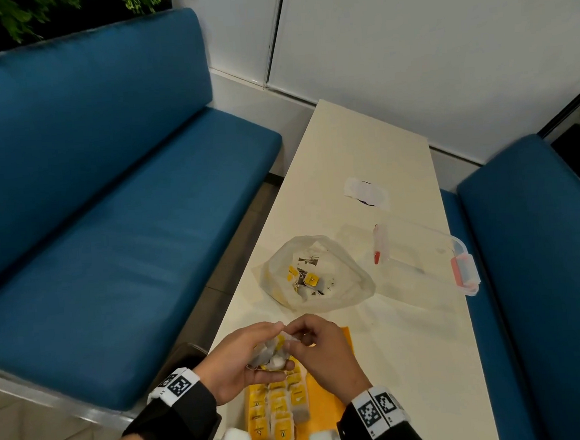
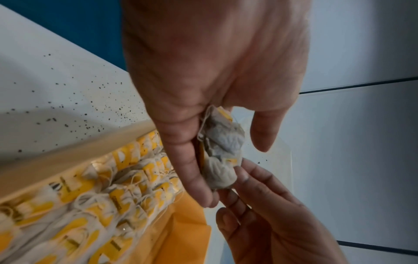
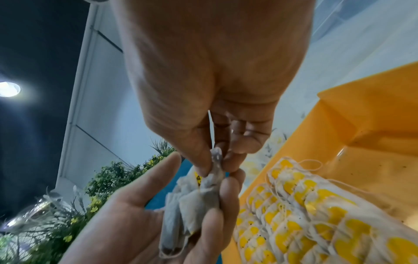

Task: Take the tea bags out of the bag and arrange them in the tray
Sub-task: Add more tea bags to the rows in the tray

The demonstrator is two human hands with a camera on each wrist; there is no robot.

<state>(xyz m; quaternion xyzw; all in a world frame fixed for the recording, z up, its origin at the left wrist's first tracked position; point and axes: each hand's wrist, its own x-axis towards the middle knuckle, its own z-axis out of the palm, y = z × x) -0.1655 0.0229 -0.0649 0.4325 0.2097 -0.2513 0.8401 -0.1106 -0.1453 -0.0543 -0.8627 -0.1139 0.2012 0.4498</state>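
My left hand [image 1: 250, 353] cups a small bunch of grey tea bags [image 1: 268, 353] with yellow tags, fingers curled round them [image 2: 220, 157]. My right hand [image 1: 311, 342] pinches the top corner of one tea bag [image 3: 216, 160] between thumb and fingertips, just above the bunch. Both hands hover over the yellow tray [image 1: 332, 399], where rows of tea bags [image 1: 279, 413] with yellow tags lie [image 3: 305, 214]. Farther up the table sits the open clear plastic bag [image 1: 316, 274] with a few tea bags left inside.
A clear lidded box [image 1: 432, 258] with a red clip and a red-tipped pen stands right of the bag. A white wrapper [image 1: 365, 192] lies farther back. Tea crumbs speckle the cream table [image 2: 56, 100]. Blue benches [image 1: 110, 215] flank the table on both sides.
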